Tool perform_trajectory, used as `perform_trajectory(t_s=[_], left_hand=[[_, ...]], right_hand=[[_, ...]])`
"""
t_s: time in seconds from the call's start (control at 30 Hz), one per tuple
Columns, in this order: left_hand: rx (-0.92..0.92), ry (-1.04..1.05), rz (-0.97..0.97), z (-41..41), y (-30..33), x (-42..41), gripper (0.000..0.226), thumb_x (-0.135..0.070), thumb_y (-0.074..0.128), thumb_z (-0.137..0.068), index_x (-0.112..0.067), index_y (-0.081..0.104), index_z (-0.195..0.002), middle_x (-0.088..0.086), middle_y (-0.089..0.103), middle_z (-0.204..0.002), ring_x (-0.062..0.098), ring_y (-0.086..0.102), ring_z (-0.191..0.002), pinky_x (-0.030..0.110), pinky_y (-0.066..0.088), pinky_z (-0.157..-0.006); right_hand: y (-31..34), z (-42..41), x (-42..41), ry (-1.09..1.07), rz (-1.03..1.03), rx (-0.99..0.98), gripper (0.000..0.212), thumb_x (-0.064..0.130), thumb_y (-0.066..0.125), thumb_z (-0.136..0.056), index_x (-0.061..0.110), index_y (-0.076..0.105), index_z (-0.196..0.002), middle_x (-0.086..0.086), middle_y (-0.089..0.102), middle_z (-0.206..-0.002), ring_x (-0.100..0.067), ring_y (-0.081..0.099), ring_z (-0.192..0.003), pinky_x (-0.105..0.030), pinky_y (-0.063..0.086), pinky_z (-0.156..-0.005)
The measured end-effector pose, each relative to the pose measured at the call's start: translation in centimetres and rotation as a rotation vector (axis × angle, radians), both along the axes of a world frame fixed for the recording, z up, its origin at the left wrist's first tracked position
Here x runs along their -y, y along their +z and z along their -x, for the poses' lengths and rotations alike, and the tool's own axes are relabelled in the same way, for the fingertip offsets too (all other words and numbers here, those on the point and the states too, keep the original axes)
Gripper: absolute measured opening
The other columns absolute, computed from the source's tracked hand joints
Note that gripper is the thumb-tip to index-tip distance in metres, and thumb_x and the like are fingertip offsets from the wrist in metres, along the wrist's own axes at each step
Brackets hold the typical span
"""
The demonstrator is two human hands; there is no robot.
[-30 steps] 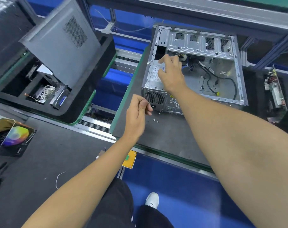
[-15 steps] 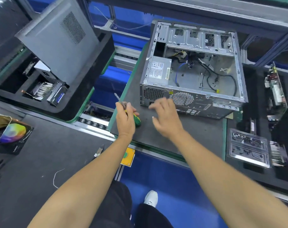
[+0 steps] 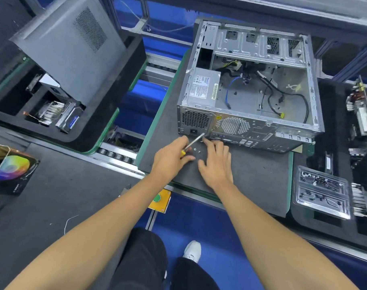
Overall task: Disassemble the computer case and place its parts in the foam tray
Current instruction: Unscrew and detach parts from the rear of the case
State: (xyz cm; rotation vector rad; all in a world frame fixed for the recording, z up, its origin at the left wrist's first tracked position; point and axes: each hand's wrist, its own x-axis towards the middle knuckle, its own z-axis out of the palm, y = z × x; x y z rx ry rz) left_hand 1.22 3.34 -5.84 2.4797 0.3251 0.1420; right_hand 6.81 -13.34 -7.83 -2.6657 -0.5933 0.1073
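Grey mat (image 3: 251,174): one case (image 3: 251,97), two screws (image 3: 197,150), one screwdriver (image 3: 194,142).

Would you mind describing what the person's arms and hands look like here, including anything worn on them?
Both forearms are bare up to the frame's edge: no sleeves show. The left hand and the right hand wear no gloves, and no watch, ring or wristband is visible. Short fingernails show on the right hand.
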Motion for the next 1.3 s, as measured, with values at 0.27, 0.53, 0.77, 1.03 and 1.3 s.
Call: perform_trajectory(t_s=[0.27, 0.53, 0.77, 1.03, 1.3], left_hand=[[-0.128, -0.009, -0.055, -2.8, 1.2, 0.5, 0.053, -0.045, 0.087, -0.075, -0.035, 0.038, -0.092, -0.029, 0.066, -0.089, -0.001, 0.058, -0.075, 0.025, 0.034, -0.057], [-0.114, 0.005, -0.102, -3.2, 0.7, 1.1, 0.050, -0.041, 0.085, -0.078, -0.033, 0.037, -0.090, -0.027, 0.064, -0.091, 0.010, 0.063, -0.079, 0.031, 0.046, -0.063], [-0.125, -0.031, -0.021, -3.4, 0.6, 0.6, 0.028, -0.035, 0.084, -0.080, -0.038, 0.061, -0.097, -0.012, 0.071, -0.091, 0.016, 0.066, -0.088, 0.032, 0.047, -0.067], [-0.132, -0.031, 0.063, -3.2, 1.1, 0.7, 0.024, -0.026, 0.085, -0.081, -0.031, 0.067, -0.095, -0.012, 0.074, -0.085, 0.010, 0.068, -0.087, 0.032, 0.055, -0.078], [-0.146, -0.005, -0.097, -1.8, 1.5, 0.9, 0.029, -0.018, 0.074, -0.087, -0.033, 0.049, -0.087, -0.010, 0.067, -0.081, 0.020, 0.065, -0.078, 0.030, 0.044, -0.063]], right_hand=[[0.2, 0.1, 0.0, 0.008, -0.004, 0.003, 0.048, 0.029, 0.054, -0.084, 0.025, 0.048, -0.131, -0.002, 0.043, -0.129, -0.024, 0.039, -0.114, -0.040, 0.038, -0.100], [0.3, 0.2, 0.5, 0.038, -0.152, -0.013, 0.048, 0.011, 0.054, -0.080, 0.028, 0.046, -0.124, 0.009, 0.052, -0.126, -0.016, 0.041, -0.117, -0.039, 0.038, -0.102], [0.3, 0.9, 0.8, -0.030, -0.314, -0.134, 0.051, 0.007, 0.051, -0.078, 0.038, 0.041, -0.117, 0.007, 0.055, -0.118, -0.017, 0.050, -0.103, -0.037, 0.044, -0.091], [0.2, 1.0, 0.7, -0.034, -0.310, -0.144, 0.046, 0.013, 0.060, -0.081, 0.035, 0.046, -0.118, 0.004, 0.056, -0.116, -0.019, 0.052, -0.109, -0.037, 0.047, -0.093], [1.5, 1.0, -0.7, 0.203, -0.059, 0.089, 0.022, 0.019, 0.066, -0.083, 0.015, 0.054, -0.101, -0.001, 0.056, -0.100, -0.023, 0.047, -0.098, -0.038, 0.045, -0.070]])
